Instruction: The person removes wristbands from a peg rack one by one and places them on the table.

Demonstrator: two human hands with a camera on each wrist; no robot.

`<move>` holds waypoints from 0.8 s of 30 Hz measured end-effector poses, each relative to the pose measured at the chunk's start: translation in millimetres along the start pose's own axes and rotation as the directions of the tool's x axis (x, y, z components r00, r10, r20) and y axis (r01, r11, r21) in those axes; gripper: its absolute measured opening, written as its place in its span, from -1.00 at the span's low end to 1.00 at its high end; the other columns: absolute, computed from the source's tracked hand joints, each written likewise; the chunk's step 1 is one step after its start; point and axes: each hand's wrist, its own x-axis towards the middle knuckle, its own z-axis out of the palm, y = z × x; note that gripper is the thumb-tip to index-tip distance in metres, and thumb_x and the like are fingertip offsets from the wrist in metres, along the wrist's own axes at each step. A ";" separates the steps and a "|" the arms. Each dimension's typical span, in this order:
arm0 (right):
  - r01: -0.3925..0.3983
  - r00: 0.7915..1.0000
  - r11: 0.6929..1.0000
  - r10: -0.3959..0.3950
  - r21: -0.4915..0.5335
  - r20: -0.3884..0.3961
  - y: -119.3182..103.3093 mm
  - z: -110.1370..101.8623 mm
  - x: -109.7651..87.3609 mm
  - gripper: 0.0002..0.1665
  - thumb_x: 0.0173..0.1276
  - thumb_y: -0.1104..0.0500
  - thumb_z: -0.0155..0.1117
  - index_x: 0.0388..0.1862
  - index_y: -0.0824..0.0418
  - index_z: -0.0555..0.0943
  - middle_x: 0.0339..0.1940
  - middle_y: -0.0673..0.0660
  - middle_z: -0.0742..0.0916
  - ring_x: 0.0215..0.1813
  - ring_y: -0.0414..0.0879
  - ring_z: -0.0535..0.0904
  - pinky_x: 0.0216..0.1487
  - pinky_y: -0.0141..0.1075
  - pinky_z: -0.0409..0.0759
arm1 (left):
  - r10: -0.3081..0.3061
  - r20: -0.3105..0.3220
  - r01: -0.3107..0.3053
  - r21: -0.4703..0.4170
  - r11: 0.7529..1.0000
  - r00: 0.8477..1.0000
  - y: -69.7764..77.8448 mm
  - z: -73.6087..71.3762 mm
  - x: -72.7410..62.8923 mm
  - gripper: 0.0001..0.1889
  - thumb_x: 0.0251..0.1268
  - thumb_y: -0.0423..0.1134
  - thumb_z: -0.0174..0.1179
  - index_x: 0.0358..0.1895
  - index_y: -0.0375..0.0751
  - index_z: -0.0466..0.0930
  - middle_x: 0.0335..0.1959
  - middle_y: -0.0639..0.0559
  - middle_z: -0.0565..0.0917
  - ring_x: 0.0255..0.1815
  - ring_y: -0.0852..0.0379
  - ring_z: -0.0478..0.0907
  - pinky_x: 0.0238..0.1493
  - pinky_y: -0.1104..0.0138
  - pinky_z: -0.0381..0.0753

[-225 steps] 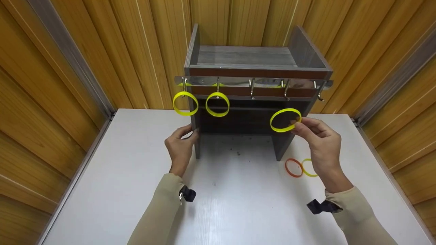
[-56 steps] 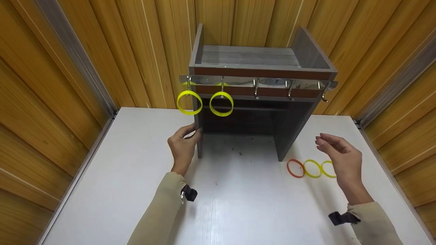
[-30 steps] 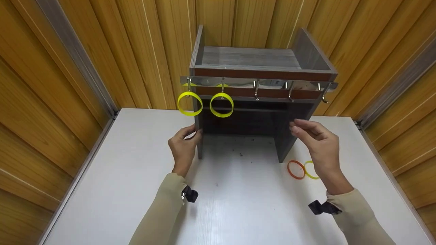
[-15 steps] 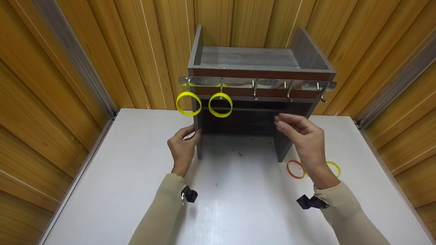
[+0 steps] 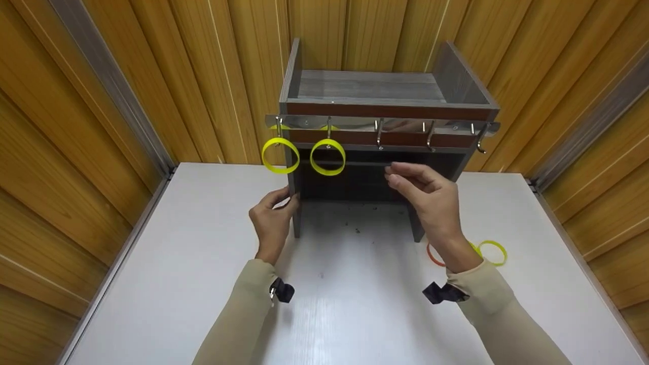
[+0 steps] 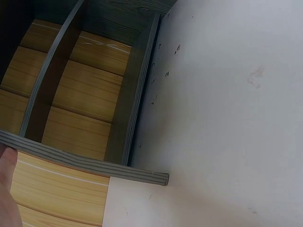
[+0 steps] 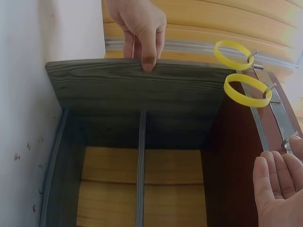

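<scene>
My left hand (image 5: 273,223) pinches the front edge of the left side panel (image 6: 85,163) of a small grey wooden shelf. My right hand (image 5: 431,203) is in the air before the shelf's dark opening, below the middle hook (image 5: 379,136). Its fingers are slightly bent, the thumb stands apart from them, and nothing is between them. In the right wrist view its palm and fingers show near the hook rail (image 7: 279,116). One yellow ring (image 5: 280,171) hangs on the leftmost hook and another yellow ring (image 5: 328,174) on the second.
On the white table (image 5: 345,304), right of the shelf, lie a red ring (image 5: 433,257) and two yellow rings, partly behind my right forearm; the outermost yellow ring (image 5: 505,254) shows fully. Dark specks dot the table under the shelf. Wood-patterned walls (image 5: 101,152) enclose three sides.
The yellow ring that my right hand held 7.5 s ago now lies on the table with the others. Since then my right hand has moved left and up, empty. The left hand stays.
</scene>
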 end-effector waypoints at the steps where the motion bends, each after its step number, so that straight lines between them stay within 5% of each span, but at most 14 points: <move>1: 0.001 1.000 1.000 -0.001 -0.001 0.003 0.3 2.3 0.8 -0.67 0.43 0.40 0.45 0.14 0.43 0.72 0.07 0.31 0.80 0.10 0.09 0.78 0.16 -0.14 0.75 | -0.001 -0.001 0.001 -0.003 1.000 1.000 -0.1 -0.1 -0.1 -0.80 0.20 -0.51 0.51 -0.11 -0.30 0.85 -0.18 -0.05 0.85 -0.11 0.04 0.81 -0.11 0.12 0.84; 24: -0.025 0.999 0.994 0.022 0.106 0.031 9.5 45.5 17.0 -0.69 0.38 0.39 0.51 0.09 0.41 0.74 0.05 0.31 0.81 0.08 0.14 0.79 0.19 -0.10 0.74 | -0.002 -0.006 0.002 0.010 1.000 1.000 1.0 0.4 -0.1 -0.80 0.21 -0.50 0.50 -0.10 -0.31 0.85 -0.18 -0.03 0.85 -0.12 0.05 0.81 -0.13 0.24 0.84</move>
